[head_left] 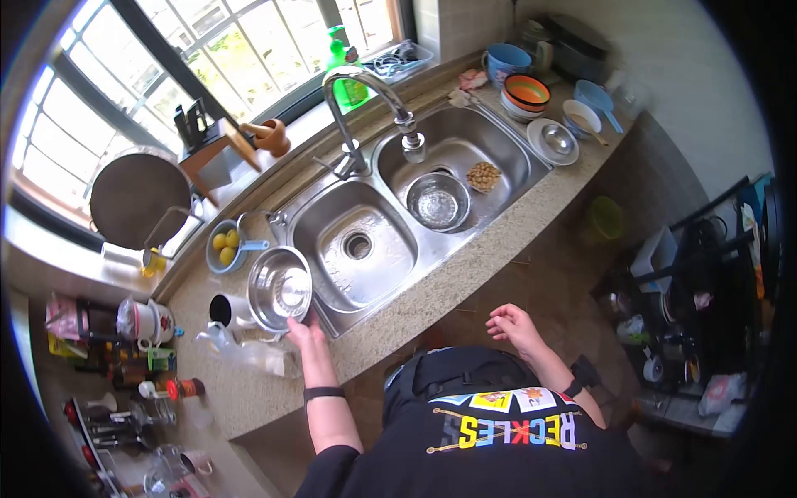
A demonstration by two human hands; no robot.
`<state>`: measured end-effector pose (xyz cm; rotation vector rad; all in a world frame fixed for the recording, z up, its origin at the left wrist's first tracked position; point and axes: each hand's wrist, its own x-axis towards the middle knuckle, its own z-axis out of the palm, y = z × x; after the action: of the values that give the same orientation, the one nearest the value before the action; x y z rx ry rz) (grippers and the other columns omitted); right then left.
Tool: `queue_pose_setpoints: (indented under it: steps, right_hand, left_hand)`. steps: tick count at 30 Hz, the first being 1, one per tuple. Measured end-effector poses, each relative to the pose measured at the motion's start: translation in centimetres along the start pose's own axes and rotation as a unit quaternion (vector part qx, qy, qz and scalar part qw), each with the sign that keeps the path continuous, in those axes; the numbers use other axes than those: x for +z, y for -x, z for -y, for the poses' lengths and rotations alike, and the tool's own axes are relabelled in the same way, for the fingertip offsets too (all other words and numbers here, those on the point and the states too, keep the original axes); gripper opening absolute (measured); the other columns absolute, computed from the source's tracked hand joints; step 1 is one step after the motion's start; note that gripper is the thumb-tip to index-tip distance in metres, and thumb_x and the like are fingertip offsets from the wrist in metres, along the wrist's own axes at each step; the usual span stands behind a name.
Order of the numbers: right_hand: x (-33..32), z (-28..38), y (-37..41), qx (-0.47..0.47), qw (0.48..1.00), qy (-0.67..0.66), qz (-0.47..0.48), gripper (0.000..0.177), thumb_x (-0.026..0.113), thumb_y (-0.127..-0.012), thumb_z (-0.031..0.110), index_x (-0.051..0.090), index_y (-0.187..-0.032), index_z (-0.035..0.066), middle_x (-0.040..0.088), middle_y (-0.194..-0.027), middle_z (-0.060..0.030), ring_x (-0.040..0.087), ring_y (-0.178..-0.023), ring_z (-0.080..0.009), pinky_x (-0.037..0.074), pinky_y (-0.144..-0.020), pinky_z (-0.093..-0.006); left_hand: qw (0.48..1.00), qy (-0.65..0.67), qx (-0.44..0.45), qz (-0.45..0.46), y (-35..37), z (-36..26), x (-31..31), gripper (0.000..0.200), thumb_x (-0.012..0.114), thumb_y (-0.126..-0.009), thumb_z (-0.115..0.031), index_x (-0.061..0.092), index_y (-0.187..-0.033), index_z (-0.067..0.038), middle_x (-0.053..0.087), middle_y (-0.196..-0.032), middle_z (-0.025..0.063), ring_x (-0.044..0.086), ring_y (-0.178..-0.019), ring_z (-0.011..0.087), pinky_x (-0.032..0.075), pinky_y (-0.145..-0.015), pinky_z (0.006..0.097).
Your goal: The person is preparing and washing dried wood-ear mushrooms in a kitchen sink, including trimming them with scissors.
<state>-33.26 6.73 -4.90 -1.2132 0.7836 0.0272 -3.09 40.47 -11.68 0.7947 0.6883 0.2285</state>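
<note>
My left hand (307, 332) grips the lower rim of a shiny metal bowl (280, 288), tilted over the counter beside the left basin (332, 241); the fingers beneath the bowl are hidden. My right hand (516, 326) hangs in front of the counter edge, loosely curled with fingers apart and nothing in it. In the right basin (506, 145) stands another metal bowl (438, 202) that seems to hold water. To its right lies a heap of small tan, nut-like pieces (482, 177). The chrome faucet (353, 149) arches over toward the right basin.
Left of the held bowl are a blue colander (226, 246) with yellow round fruit, a cup (231, 311) and a clear plastic bag (249, 353). Stacked bowls (526, 95) and a metal lid (554, 142) stand at the counter's right end. A dark rack (689, 307) is at right.
</note>
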Motion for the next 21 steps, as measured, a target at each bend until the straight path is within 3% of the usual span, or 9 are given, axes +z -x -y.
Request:
queue_pose_setpoints:
  steps: [3, 7, 12, 14, 16, 18, 21]
  right_hand:
    - [0.8, 0.4, -1.0, 0.000, 0.999, 0.029, 0.015, 0.013, 0.049, -0.088, 0.011, 0.052, -0.098, 0.004, 0.061, -0.087, -0.0065, 0.059, -0.074, -0.0109, 0.048, -0.062, -0.0231]
    - [0.9, 1.0, -2.0, 0.005, 0.997, 0.075, 0.022, 0.012, 0.050, -0.087, 0.012, 0.053, -0.097, 0.005, 0.060, -0.087, -0.0055, 0.057, -0.075, -0.0095, 0.048, -0.062, -0.0227]
    - [-0.1, 2.6, -3.4, 0.010, 0.995, 0.091, 0.040, 0.014, 0.051, -0.087, 0.012, 0.053, -0.099, 0.005, 0.060, -0.088, -0.0055, 0.057, -0.076, -0.0098, 0.048, -0.064, -0.0230]
    - [-0.8, 3.7, -4.6, 0.006, 0.994, 0.095, 0.046, 0.015, 0.051, -0.087, 0.013, 0.053, -0.099, 0.005, 0.060, -0.088, -0.0055, 0.057, -0.076, -0.0100, 0.048, -0.065, -0.0233]
    - [-1.8, 5.0, -6.1, -0.001, 0.994, 0.100, 0.054, 0.015, 0.050, -0.089, 0.013, 0.052, -0.101, 0.004, 0.061, -0.091, -0.0058, 0.058, -0.078, -0.0104, 0.049, -0.067, -0.0237]
    - [-3.1, 6.8, -8.0, -0.004, 0.993, 0.102, 0.056, 0.017, 0.051, -0.088, 0.014, 0.052, -0.102, 0.004, 0.060, -0.091, -0.0061, 0.058, -0.079, -0.0106, 0.049, -0.068, -0.0239]
    - [-5.5, 9.7, -12.2, -0.036, 0.990, 0.118, 0.065, 0.017, 0.050, -0.087, 0.013, 0.053, -0.101, 0.004, 0.060, -0.089, -0.0042, 0.057, -0.077, -0.0096, 0.047, -0.065, -0.0243]
  left_hand:
    - [1.000, 0.011, -0.020, 0.002, 0.4, -0.5, 0.5, 0.039, 0.042, -0.092, -0.024, 0.041, -0.122, 0.000, 0.049, -0.119, 0.0148, 0.053, -0.103, 0.0320, 0.050, -0.082, 0.0470]
    - [0.998, 0.027, -0.050, -0.001, 1.0, -1.2, 0.5, 0.044, 0.042, -0.092, -0.024, 0.032, -0.129, -0.003, 0.043, -0.125, 0.0167, 0.049, -0.109, 0.0325, 0.048, -0.085, 0.0482]
    - [0.995, 0.044, -0.077, -0.040, 2.3, -0.5, 0.1, 0.037, 0.043, -0.090, -0.020, 0.040, -0.120, 0.002, 0.047, -0.117, 0.0185, 0.053, -0.102, 0.0315, 0.050, -0.081, 0.0480]
    - [0.995, 0.069, -0.072, -0.003, 3.6, -0.1, 0.2, 0.038, 0.044, -0.089, -0.019, 0.037, -0.120, 0.001, 0.047, -0.112, 0.0193, 0.054, -0.098, 0.0332, 0.052, -0.079, 0.0460]
    - [0.997, -0.042, -0.038, -0.049, 6.6, 0.4, 1.4, 0.042, 0.044, -0.088, -0.019, 0.031, -0.124, -0.001, 0.045, -0.108, 0.0181, 0.053, -0.096, 0.0352, 0.052, -0.077, 0.0435]
    - [0.995, -0.055, -0.059, -0.065, 7.6, 2.1, 1.4, 0.044, 0.043, -0.088, -0.019, 0.026, -0.126, -0.004, 0.043, -0.105, 0.0161, 0.054, -0.092, 0.0343, 0.052, -0.076, 0.0408]
    - [0.989, -0.110, -0.095, 0.035, 10.9, 5.0, 3.0, 0.042, 0.043, -0.085, -0.013, 0.031, -0.125, -0.008, 0.045, -0.106, 0.0155, 0.053, -0.087, 0.0281, 0.049, -0.076, 0.0372]
